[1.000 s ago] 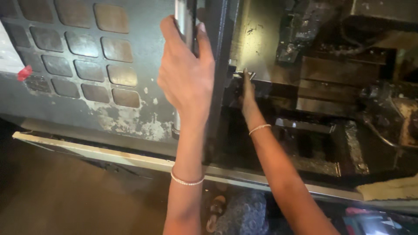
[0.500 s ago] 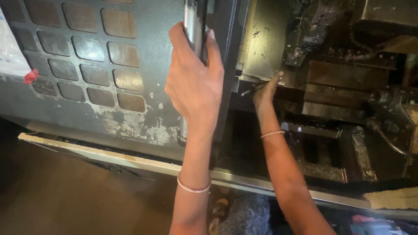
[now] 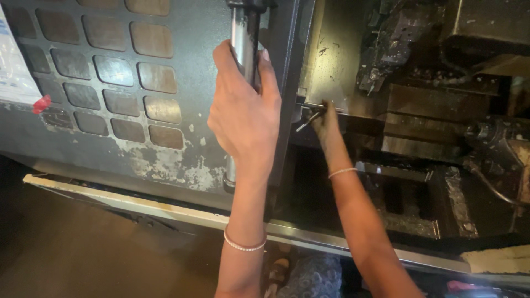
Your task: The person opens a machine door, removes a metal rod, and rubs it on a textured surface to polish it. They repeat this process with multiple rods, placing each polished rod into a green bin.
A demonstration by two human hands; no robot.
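My left hand (image 3: pixel 243 110) is wrapped around the vertical steel handle (image 3: pixel 244 33) of a grey machine door (image 3: pixel 138 83). My right hand (image 3: pixel 327 124) reaches into the dark machine interior and grips a thin metal tool (image 3: pixel 307 120) held against a part at the inner edge of the door frame. The fingertips of the right hand are hidden in shadow. Both wrists wear thin bracelets.
The door carries a grid of small square windows (image 3: pixel 110 72) and worn paint low down. Inside the machine sit dark, oily metal blocks (image 3: pixel 425 110) and a cable (image 3: pixel 497 182). A pale sill (image 3: pixel 138 201) runs along the machine's base. A paper sheet (image 3: pixel 14 72) hangs at far left.
My right hand has moved up and slightly left inside the machine, now holding the thin tool at the door frame edge. My left hand stays on the handle.
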